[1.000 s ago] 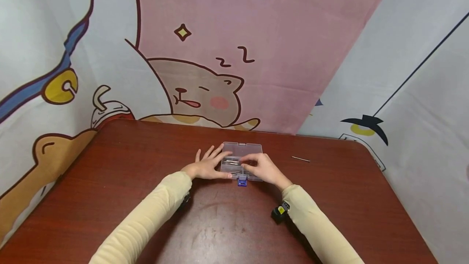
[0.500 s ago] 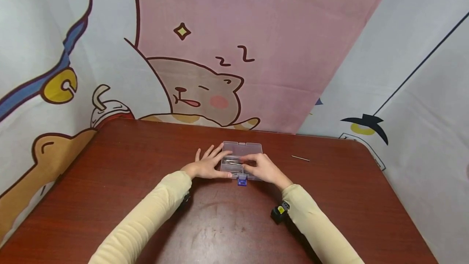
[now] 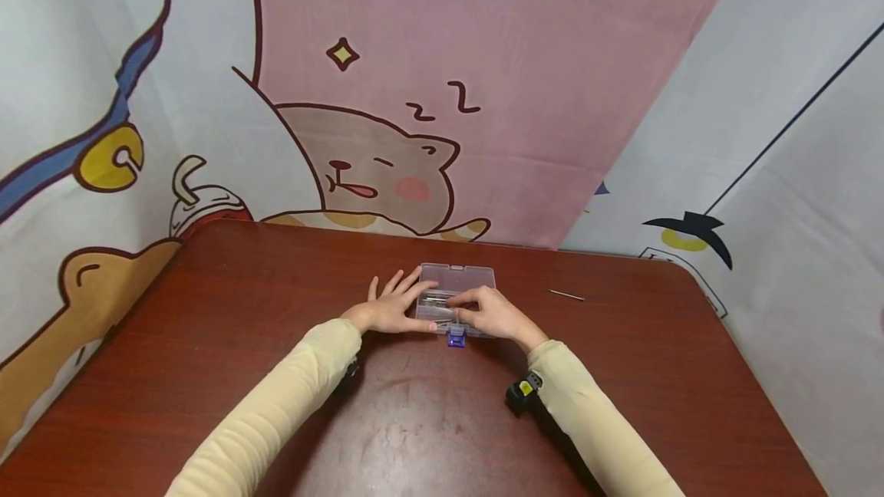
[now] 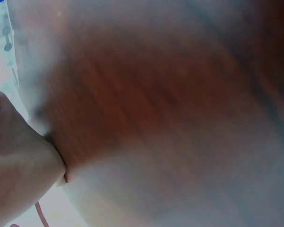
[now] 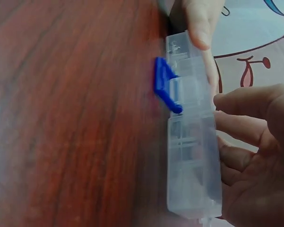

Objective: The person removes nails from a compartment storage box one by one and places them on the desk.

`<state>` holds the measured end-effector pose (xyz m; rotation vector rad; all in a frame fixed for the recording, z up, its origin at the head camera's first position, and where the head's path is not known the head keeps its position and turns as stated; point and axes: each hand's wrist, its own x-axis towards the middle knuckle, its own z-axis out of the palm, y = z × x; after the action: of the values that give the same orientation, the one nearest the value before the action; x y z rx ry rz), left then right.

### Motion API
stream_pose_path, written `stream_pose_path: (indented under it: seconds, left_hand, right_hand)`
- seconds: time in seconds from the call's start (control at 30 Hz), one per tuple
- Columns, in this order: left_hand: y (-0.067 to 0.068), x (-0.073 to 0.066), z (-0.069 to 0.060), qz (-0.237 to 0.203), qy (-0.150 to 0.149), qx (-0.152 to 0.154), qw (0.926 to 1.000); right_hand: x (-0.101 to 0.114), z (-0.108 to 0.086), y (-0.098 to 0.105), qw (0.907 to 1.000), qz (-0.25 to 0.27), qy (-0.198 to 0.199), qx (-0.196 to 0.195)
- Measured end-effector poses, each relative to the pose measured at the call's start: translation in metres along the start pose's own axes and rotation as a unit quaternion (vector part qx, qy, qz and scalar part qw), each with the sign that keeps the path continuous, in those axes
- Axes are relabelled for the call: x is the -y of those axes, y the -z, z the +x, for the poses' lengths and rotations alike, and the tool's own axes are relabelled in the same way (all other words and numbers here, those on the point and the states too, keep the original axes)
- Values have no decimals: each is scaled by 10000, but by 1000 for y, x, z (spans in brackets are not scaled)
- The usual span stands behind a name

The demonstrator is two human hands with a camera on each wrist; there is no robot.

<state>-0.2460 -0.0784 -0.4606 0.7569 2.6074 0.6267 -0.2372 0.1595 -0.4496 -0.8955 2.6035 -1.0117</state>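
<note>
- Across the left of an open box (image 3: 464, 279) on the table (image 3: 414, 420): resting the left hand (image 3: 390, 314), fingers spread, grasping nothing.
- Over its right part: holding the right hand (image 3: 499, 315), fingers bent; cannot tell whether pinching anything.
- Farther right: a thin pin (image 3: 567, 295).

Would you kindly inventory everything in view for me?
Plastic box: one, clear, open on the table
Latch: one, blue, box's near side
Metal pieces: several, silvery, in the box
Metal rod: one, silvery, right of the box
Table: one, reddish-brown, under the box
Backdrop: count unclear, mostly pink and white, behind the table
Wrist devices: two, black, wrists
Sleeves: two, cream, forearms
Left hand: one, bare, box's left side
Right hand: one, bare, over the box
</note>
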Motion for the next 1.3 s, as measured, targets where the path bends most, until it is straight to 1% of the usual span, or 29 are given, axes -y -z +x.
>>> stream_pose_path:
  seconds: [0.2,0.37,0.43,0.53,0.67,0.9,1.1,1.3]
  left_hand:
    - [1,2,1,0,-1,7,10000]
    - [0,4,1,54,18,48,10000]
    - [1,3,0,60,19,63,10000]
    - [1,1,-1,70,7,53,10000]
    - [0,0,-1,122,3,31,9999]
    - [-1,0,0,166,19,29,9999]
    - [-1,0,0,188,34,2,9998]
    - [-1,2,2,138,57,8,9999]
  right_hand:
    - [6,3,0,10000,-35,-41,28]
    - [11,4,-4,9994,25,-290,201]
    - [13,4,-6,9991,44,-388,189]
    - [14,4,-9,9989,16,-457,42]
    - [14,4,-11,9988,-65,-445,-214]
    - [17,4,-12,9974,-165,-562,-431]
    - [19,3,-13,9958,52,-685,-599]
    - [16,4,-15,9938,291,-626,-877]
